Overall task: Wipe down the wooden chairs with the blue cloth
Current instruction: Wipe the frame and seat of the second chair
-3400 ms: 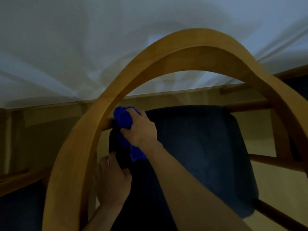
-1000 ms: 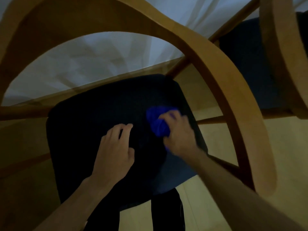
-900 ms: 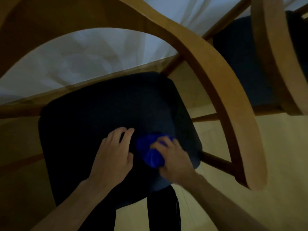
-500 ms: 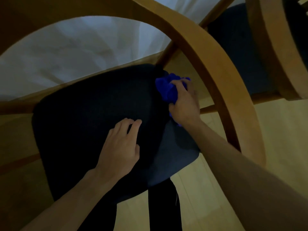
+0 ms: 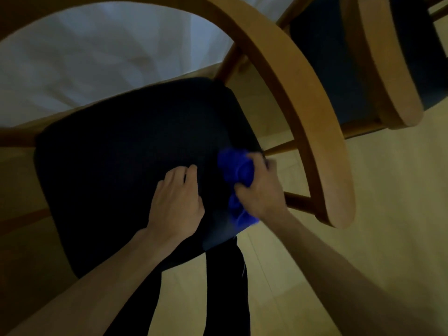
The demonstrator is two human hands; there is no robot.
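Blue cloth bunched in right hand – fingers clamped; left hand flat, fingers apart – seat.

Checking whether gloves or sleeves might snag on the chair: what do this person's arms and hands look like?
Both the left hand and right hand are bare: no gloves, and no rings or watch visible. The forearms show no sleeves, uncovered as far as the frame shows.

Blue cloth (navy seat)
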